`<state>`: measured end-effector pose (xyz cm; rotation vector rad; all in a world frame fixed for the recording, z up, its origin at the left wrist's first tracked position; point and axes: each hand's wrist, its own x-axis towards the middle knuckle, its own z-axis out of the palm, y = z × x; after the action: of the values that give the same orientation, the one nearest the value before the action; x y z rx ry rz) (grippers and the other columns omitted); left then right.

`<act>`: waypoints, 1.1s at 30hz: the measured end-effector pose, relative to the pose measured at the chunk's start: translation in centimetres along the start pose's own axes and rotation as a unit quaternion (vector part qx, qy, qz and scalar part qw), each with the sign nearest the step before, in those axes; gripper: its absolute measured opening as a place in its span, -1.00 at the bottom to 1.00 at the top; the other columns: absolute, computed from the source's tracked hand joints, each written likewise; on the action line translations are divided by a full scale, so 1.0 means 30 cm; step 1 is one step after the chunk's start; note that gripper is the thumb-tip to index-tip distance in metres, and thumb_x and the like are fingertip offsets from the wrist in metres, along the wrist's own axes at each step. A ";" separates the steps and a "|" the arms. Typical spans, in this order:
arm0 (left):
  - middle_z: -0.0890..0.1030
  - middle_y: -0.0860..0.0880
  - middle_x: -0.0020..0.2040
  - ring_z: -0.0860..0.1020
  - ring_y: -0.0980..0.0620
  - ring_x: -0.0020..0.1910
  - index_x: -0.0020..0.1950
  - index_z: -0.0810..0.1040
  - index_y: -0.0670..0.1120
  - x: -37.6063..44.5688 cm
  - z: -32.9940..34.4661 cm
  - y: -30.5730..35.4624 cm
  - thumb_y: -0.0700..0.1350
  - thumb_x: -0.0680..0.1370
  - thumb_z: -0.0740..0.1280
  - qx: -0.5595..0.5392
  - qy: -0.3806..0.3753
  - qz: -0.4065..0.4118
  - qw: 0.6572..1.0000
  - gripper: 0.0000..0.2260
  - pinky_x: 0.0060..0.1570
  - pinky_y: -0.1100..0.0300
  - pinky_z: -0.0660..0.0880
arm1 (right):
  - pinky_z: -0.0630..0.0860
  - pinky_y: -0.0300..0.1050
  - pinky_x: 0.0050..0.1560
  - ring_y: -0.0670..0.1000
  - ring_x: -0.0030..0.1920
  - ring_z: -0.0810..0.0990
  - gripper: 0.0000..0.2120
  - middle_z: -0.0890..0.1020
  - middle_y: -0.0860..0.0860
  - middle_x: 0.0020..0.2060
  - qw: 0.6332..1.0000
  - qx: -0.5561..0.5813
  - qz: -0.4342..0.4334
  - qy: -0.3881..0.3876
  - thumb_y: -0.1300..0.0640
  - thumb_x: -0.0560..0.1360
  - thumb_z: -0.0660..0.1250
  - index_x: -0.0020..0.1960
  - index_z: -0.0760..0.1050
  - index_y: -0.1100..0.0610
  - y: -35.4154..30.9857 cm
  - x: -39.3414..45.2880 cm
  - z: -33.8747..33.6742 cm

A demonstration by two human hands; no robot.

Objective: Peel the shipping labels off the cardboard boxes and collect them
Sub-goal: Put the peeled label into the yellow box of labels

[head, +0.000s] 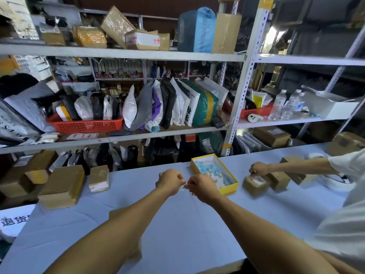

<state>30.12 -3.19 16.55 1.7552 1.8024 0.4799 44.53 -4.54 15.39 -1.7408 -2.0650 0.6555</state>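
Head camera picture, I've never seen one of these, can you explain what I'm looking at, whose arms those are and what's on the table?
It is one picture from a camera worn on a person's head, looking forward and down. The two bare arms are the wearer's. The left hand and right hand meet over the table, fingers pinching something small between them, too small to identify. Beside them lies an open yellow box holding bluish scraps. Cardboard boxes stand at the left. At the right, another person's hand works on a small box. Behind are shelves of parcels.

red basket (87,125) of mailer bags, water bottles (280,104), metal shelving (122,54)
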 end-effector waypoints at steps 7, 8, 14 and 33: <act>0.67 0.00 -0.14 0.59 0.04 -0.13 -0.10 0.66 -0.07 -0.022 -0.005 -0.041 -0.05 0.52 0.41 -0.009 0.057 0.088 0.994 -0.90 -0.22 0.19 0.49 | 0.63 -0.05 -0.14 0.01 -0.29 0.63 -0.75 0.66 0.13 -0.29 0.991 0.123 0.030 -0.049 0.16 0.57 0.28 -0.17 0.59 0.31 -0.022 0.013 -0.016; 0.67 0.00 -0.15 0.58 0.04 -0.14 -0.12 0.65 -0.06 -0.021 -0.012 -0.047 -0.07 0.53 0.39 -0.004 0.065 0.086 0.994 -0.91 -0.26 0.20 0.46 | 0.62 -0.08 -0.13 0.01 -0.28 0.62 -0.78 0.64 0.12 -0.28 0.989 0.129 0.025 -0.061 0.21 0.57 0.26 -0.15 0.58 0.30 -0.032 0.015 -0.023; 0.66 -0.05 -0.19 0.59 0.03 -0.17 -0.22 0.63 -0.08 -0.001 -0.039 -0.040 -0.16 0.50 0.42 -0.084 0.075 0.051 0.992 -0.91 -0.30 0.25 0.42 | 0.51 -0.26 -0.30 -0.05 -0.33 0.55 -0.82 0.62 0.12 -0.27 0.991 0.123 0.023 -0.044 0.26 0.57 0.24 -0.14 0.57 0.26 -0.069 0.027 -0.047; 0.70 -0.07 -0.23 0.65 0.01 -0.14 -0.19 0.72 -0.16 0.039 0.056 0.060 -0.14 0.43 0.52 -0.271 0.022 0.019 0.962 -0.92 -0.07 0.15 0.57 | 0.31 -0.34 -0.51 -0.21 -0.55 0.48 -0.58 0.58 0.04 -0.45 0.990 0.111 0.057 0.058 -0.16 0.39 0.48 -0.26 0.34 0.11 0.087 0.063 -0.099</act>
<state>32.60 -2.12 16.20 1.4008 1.4795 0.9347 47.96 -1.99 16.34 -1.7337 -1.7534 0.7673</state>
